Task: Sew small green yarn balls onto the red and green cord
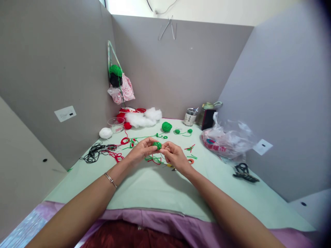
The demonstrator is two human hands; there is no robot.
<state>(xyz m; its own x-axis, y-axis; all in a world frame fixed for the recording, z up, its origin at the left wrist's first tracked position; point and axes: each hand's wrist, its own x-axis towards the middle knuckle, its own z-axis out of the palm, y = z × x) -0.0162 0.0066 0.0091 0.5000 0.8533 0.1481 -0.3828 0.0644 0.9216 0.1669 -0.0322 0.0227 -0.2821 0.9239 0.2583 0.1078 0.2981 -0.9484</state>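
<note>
A small green yarn piece (157, 145) is held up over the middle of the table. My left hand (143, 148) pinches it between thumb and fingers. From the other side my right hand (173, 153) is closed, its fingertips at the piece's right edge; whether they grip a thread or needle is too small to make out. Below and behind the hands lie red and green yarn strands (154, 159), partly hidden. Close to my right wrist is an orange-handled tool (190, 161). A green yarn ball (167, 127) rests farther back.
Black yarn (95, 152), a white yarn ball (105, 133) and a clear cup (116, 125) lie left. White stuffing (143, 117) is at the back. A pen tin (190, 117), a phone (208, 119), a plastic bag (226, 137) and a black hair clip (245, 173) stand right. Grey partitions enclose the table.
</note>
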